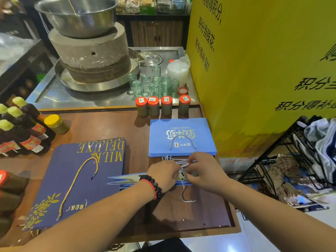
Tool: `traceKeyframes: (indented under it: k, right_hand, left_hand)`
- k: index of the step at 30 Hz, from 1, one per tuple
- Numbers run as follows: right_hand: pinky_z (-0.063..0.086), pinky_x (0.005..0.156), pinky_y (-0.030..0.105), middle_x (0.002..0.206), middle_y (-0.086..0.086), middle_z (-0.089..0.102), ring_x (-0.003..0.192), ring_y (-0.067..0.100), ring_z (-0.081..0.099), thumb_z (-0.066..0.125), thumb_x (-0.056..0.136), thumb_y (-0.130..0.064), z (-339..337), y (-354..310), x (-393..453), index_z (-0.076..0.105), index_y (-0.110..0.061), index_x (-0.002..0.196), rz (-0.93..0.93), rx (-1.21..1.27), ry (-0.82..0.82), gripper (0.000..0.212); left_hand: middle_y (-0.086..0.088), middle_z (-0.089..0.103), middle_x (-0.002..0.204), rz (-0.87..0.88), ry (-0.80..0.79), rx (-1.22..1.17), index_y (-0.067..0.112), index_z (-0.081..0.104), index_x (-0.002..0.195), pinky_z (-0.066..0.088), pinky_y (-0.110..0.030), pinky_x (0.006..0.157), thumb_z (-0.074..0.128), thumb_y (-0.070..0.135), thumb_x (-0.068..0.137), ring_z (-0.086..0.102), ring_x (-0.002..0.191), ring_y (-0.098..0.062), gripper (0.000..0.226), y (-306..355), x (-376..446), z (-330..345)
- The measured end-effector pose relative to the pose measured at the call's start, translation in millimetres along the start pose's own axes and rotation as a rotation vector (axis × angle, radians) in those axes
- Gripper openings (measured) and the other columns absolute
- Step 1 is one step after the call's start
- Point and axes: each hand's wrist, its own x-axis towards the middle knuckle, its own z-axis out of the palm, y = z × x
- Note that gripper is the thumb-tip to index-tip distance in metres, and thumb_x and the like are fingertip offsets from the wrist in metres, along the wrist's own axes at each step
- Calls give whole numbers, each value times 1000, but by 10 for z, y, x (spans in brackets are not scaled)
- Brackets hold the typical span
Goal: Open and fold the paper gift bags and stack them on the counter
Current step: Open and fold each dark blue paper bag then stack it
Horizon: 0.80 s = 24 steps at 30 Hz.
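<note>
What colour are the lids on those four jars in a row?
Red-orange lids, each with a small white label, seen clearly in the head view.

The light blue bag I am working on lies on the brown surface with its mouth partly spread, so its side folds show as pointed creases toward my left. My left hand and right hand pinch its top edge together; a grey cord handle loops down toward me. Just beyond my hands sits the flat stack of light blue bags, white lettering facing up, one cord handle arched on top. To the left lies the large dark blue bag, flat, with gold lettering and a gold cord.
</note>
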Motion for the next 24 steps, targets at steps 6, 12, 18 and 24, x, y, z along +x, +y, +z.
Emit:
traceKeyframes:
  k: [6, 12, 18, 24]
  right_hand:
    - [28, 103, 42, 94, -9, 60, 107, 11, 47, 52, 82, -56, 140, -158, 57, 76, -26, 81, 311, -230, -236, 38]
    - [11, 115, 46, 100, -9, 60, 112, 13, 48, 42, 91, -45, 222, -264, 31, 74, -22, 90, 333, -272, -209, 39]
    - [19, 113, 43, 109, -10, 60, 109, 11, 50, 36, 82, -42, 110, -117, -42, 76, -19, 86, 256, -159, -161, 46]
    - [40, 90, 33, 108, -3, 62, 107, 18, 54, 51, 88, -44, 38, 124, -176, 77, -19, 83, 335, 78, -57, 36]
  left_hand:
    - [-3, 58, 104, -27, -19, -33, 17, 58, 95, 49, -40, 79, 41, 27, 97, 57, 97, -26, 19, 25, 8, -2]
    - [-1, 58, 102, -45, -15, -47, 20, 57, 95, 50, -40, 76, 42, 22, 95, 57, 96, -26, 15, 8, 4, 11]
    - [0, 60, 101, -49, 21, -10, 21, 56, 93, 47, -36, 73, 41, 24, 96, 58, 95, -24, 16, -40, 47, -33]
    - [3, 56, 116, 40, 99, -90, 27, 50, 124, 45, -34, 70, 41, 15, 94, 56, 102, -22, 34, -216, 37, 5]
